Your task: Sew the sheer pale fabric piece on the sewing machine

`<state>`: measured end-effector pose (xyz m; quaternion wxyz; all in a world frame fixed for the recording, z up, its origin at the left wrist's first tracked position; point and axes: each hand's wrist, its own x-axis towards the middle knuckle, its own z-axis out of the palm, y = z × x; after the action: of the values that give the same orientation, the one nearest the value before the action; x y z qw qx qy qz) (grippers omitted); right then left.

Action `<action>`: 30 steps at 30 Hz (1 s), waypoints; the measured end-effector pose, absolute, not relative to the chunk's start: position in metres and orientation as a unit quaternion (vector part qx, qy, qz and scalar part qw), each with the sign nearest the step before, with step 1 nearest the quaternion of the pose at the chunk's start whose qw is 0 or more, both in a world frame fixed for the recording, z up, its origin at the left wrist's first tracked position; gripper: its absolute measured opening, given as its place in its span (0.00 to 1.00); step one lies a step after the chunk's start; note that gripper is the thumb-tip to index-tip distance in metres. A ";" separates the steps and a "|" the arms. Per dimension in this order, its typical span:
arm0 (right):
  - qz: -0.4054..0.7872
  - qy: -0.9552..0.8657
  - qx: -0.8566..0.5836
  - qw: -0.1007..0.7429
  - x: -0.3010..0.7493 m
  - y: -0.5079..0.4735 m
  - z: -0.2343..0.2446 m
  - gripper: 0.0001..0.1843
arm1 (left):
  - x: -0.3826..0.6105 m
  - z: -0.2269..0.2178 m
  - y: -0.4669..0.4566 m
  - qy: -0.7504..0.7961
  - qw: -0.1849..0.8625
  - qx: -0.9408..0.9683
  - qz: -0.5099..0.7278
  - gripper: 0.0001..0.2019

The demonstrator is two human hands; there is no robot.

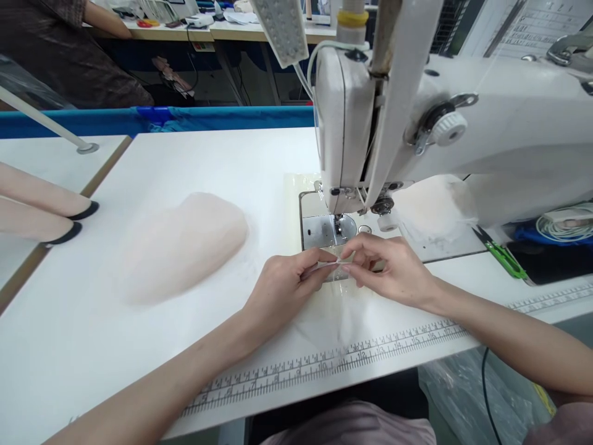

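Just in front of the sewing machine's (pixel 340 123) presser foot and metal plate (pixel 319 232), both hands meet over a piece of thin, sheer white fabric (pixel 340 262). My left hand (pixel 287 281) pinches its edge between thumb and fingers. From the other side, my right hand (pixel 393 266) has thumb and fingertips closed on the same small spot. The fabric is so see-through that its full outline cannot be made out. To the left lies a pale pink cloth piece (pixel 194 247), untouched.
Another pale cloth piece (pixel 435 204) lies under the machine arm. Green-handled thread snips (pixel 507 259) rest at right, beside coiled cable (pixel 565 222). A measuring tape (pixel 343 358) runs along the front edge. Beyond the blue cloth edge (pixel 231 117), a person (pixel 69 55) stands.
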<state>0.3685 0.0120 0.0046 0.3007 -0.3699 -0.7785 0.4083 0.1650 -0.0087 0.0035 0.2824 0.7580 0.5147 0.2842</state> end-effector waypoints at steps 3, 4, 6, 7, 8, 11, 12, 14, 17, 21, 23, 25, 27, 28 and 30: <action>0.404 -0.784 -0.360 0.304 0.368 0.012 0.004 0.04 | 0.165 0.002 -0.008 0.503 0.261 0.770 0.292 0.07; 0.400 -0.787 -0.356 0.306 0.368 0.012 0.003 0.04 | 0.165 0.001 -0.008 0.497 0.253 0.775 0.298 0.07; 0.387 -0.798 -0.344 0.309 0.368 0.012 0.003 0.05 | 0.164 -0.001 -0.009 0.486 0.234 0.782 0.313 0.07; 0.379 -0.805 -0.336 0.309 0.368 0.012 0.002 0.06 | 0.164 -0.002 -0.010 0.484 0.221 0.783 0.322 0.08; 0.365 -0.814 -0.326 0.311 0.368 0.012 0.001 0.07 | 0.164 -0.002 -0.010 0.484 0.207 0.783 0.331 0.08; 0.254 -0.857 -0.281 0.350 0.370 0.012 -0.003 0.05 | 0.164 -0.003 -0.012 0.479 0.175 0.787 0.347 0.07; 0.189 -0.871 -0.261 0.371 0.371 0.013 -0.005 0.04 | 0.165 -0.003 -0.013 0.468 0.166 0.795 0.349 0.08; 0.043 -0.890 -0.210 0.403 0.373 0.013 -0.007 0.04 | 0.165 -0.003 -0.013 0.430 0.143 0.818 0.355 0.09; -0.104 -0.902 -0.126 0.400 0.377 0.014 -0.004 0.07 | 0.166 -0.002 -0.016 0.387 0.086 0.840 0.371 0.06; -0.107 -0.909 -0.104 0.389 0.380 0.011 0.005 0.07 | 0.166 0.005 -0.019 0.408 0.096 0.832 0.363 0.08; 0.001 -0.911 -0.175 0.373 0.378 0.011 0.006 0.05 | 0.167 0.007 -0.019 0.446 0.182 0.817 0.318 0.10; 0.129 -0.895 -0.267 0.333 0.376 0.013 0.003 0.05 | 0.169 0.007 -0.015 0.495 0.223 0.799 0.260 0.12; 0.193 -0.874 -0.339 0.290 0.372 0.018 -0.002 0.06 | 0.171 0.003 -0.010 0.537 0.176 0.796 0.217 0.10; 0.196 -0.866 -0.368 0.275 0.371 0.021 -0.005 0.06 | 0.172 0.001 -0.008 0.551 0.139 0.798 0.201 0.06; 0.186 -0.858 -0.405 0.256 0.368 0.026 -0.011 0.06 | 0.174 -0.004 -0.005 0.558 0.070 0.805 0.188 0.08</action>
<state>0.3678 0.0258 -0.0106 0.2561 -0.4046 -0.8580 0.1858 0.1739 -0.0053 -0.0039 0.0704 0.8051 0.5581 0.1879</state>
